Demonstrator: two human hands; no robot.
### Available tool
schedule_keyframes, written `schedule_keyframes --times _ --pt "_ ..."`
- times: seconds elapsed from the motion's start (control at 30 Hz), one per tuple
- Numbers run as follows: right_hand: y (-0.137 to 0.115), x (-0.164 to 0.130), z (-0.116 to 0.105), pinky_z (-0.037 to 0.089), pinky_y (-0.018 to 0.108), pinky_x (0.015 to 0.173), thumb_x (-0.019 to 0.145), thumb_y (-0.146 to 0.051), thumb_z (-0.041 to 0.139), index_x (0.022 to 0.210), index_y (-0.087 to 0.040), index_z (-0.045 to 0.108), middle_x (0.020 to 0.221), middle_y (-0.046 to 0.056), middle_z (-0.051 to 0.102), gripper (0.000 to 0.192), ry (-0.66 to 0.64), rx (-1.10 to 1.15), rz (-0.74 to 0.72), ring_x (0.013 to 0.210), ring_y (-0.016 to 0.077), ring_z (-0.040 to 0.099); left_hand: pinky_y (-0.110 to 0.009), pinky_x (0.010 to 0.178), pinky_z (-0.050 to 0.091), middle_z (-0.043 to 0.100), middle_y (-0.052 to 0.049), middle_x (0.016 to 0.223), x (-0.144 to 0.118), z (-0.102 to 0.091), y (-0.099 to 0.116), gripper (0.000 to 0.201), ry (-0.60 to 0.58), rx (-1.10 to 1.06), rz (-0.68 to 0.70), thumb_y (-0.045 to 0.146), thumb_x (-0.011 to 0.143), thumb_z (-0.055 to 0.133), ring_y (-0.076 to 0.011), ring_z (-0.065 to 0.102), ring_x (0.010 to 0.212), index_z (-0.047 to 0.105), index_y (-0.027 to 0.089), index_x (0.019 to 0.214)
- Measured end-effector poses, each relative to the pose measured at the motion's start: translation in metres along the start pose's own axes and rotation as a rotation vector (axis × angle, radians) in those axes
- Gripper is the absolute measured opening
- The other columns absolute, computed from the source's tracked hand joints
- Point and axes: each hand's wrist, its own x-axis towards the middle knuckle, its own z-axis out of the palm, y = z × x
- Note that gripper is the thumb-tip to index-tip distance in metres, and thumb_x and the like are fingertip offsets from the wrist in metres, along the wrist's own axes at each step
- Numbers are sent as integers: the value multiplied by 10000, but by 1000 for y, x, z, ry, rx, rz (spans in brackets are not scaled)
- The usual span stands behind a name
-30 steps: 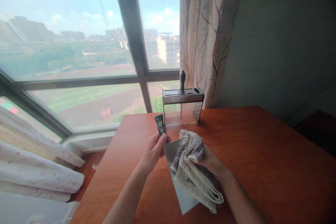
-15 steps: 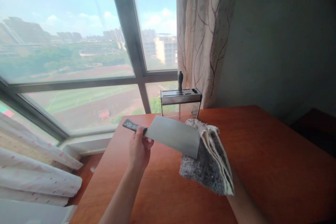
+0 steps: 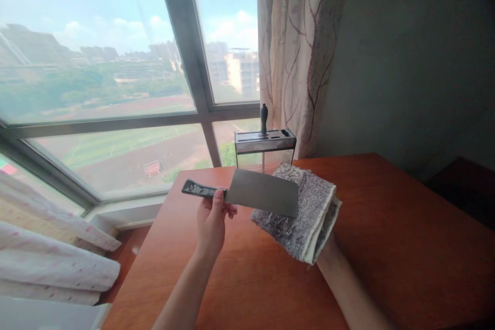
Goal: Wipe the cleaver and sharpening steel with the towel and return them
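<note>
A broad cleaver [image 3: 264, 193] with a dark handle is held up above the table. My left hand [image 3: 212, 216] is closed around the handle where it meets the blade, thumb on top. Behind the blade is a folded grey shaggy cloth [image 3: 305, 211] with pale edges, partly overlapped by the steel. My right hand [image 3: 327, 250] holds that cloth from beneath; its fingers are hidden under the folds.
At the table's far edge stands a knife block [image 3: 265, 140] with a metal top and clear sides, one dark-handled tool upright in it. The wooden table [image 3: 386, 227] borders a large window [image 3: 127, 82]. Curtains [image 3: 297, 56] hang beside it.
The cleaver has turned more level and shifted slightly right with my left hand. My right hand has tilted the cloth, so its broad grey face shows more and its folded edge sits higher.
</note>
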Motion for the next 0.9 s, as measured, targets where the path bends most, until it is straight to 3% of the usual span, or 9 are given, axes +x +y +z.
schedule_keyframes --times 0.13,0.23,0.43,0.53,0.6,0.67,0.73,0.9 --pt "-5 0 1 501 408 818 777 -662 474 941 -300 704 899 2 753 460 -75 143 160 982 263 665 -202 445 382 589 23 526 -2 0 -4 295 30 -22 44 443 826 608 -106 530 476 552 153 838" --pt "-9 -1 4 491 405 845 776 -715 407 1008 -300 687 995 8 741 552 -95 159 203 1024 261 652 -205 449 379 576 28 526 -6 3 -8 277 45 -18 69 430 857 578 -106 531 484 547 155 844" --pt "-5 -5 -4 471 438 915 771 -810 263 1156 -321 629 1161 36 688 722 -58 205 111 1114 271 612 -216 464 393 566 36 546 -12 8 -9 265 71 30 123 425 871 561 -112 537 509 554 160 868" --pt "-1 -7 -11 470 477 924 708 -855 328 1159 -286 637 1107 77 709 789 -37 272 88 1103 305 614 -214 457 393 561 40 544 -13 7 -9 263 97 34 137 425 863 574 -111 537 501 555 162 871" --pt "2 -7 -15 479 485 917 704 -762 520 1079 -234 681 1018 101 735 667 -64 287 178 1052 322 639 -216 454 397 567 33 545 -13 6 -10 278 89 35 127 431 854 585 -114 544 502 564 154 866" --pt "4 -6 -17 494 474 907 726 -549 671 988 -211 710 947 93 752 430 -59 311 268 978 315 672 -216 454 402 578 24 549 -13 6 -11 290 65 19 102 436 842 599 -119 554 509 572 148 862" --pt "6 -5 -19 505 458 900 755 -390 678 966 -217 716 921 69 759 276 -17 359 281 931 296 692 -212 461 409 581 23 544 -12 7 -11 294 47 -36 55 438 828 617 -119 559 508 572 149 856" --pt "14 -7 -19 522 457 875 732 -360 620 893 -201 741 848 64 767 256 7 374 231 920 305 698 -188 491 423 588 31 530 -10 12 -11 315 66 -209 -94 449 784 665 -97 553 498 554 160 839"
